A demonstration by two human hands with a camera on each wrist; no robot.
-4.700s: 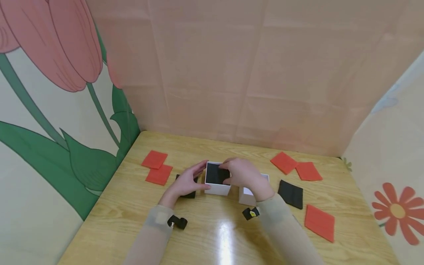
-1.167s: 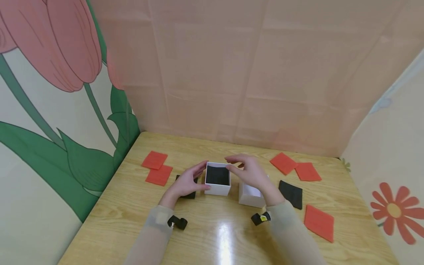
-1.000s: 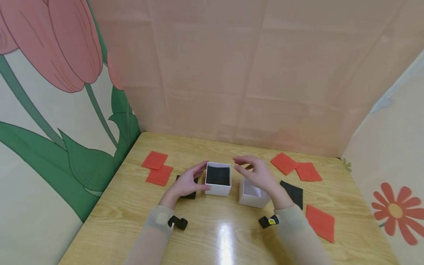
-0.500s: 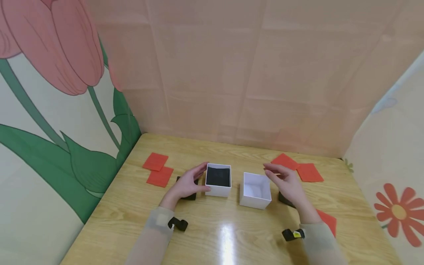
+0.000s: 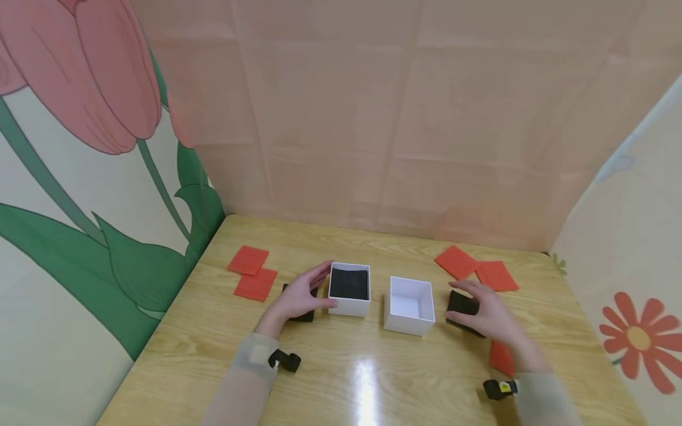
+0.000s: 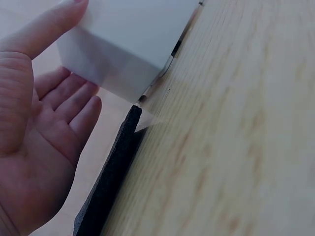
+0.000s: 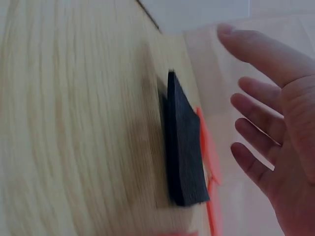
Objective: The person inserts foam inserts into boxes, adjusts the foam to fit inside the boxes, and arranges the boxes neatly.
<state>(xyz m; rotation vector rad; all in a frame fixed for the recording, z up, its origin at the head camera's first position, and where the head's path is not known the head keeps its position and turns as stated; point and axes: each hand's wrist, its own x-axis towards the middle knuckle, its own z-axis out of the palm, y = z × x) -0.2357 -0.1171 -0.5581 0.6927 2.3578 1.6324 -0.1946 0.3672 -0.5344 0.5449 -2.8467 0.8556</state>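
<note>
In the head view my left hand (image 5: 296, 296) rests on the left white box (image 5: 348, 307), thumb at its front and fingers along its left side. The left wrist view shows these fingers nearly straight. A black cloth-like square (image 5: 348, 285) lies inside that box. To its right stands a second white box (image 5: 407, 325) with a bare inside. My right hand (image 5: 495, 313) is spread over another black square (image 5: 461, 304), partly hiding it. In the right wrist view a gap shows between its fingers and that black square (image 7: 187, 142).
Beside my left hand lies a black square (image 5: 305, 316), partly covered. Two red squares (image 5: 256, 285) overlap at the left. Two more red squares (image 5: 496, 276) lie at the back right; another red square (image 5: 499, 358) is half hidden under my right forearm. Fabric walls border the table (image 5: 319, 378).
My right hand has left the black square inside the left box, passed over the second box and come down to the right black square. My left hand has stayed at the left box.
</note>
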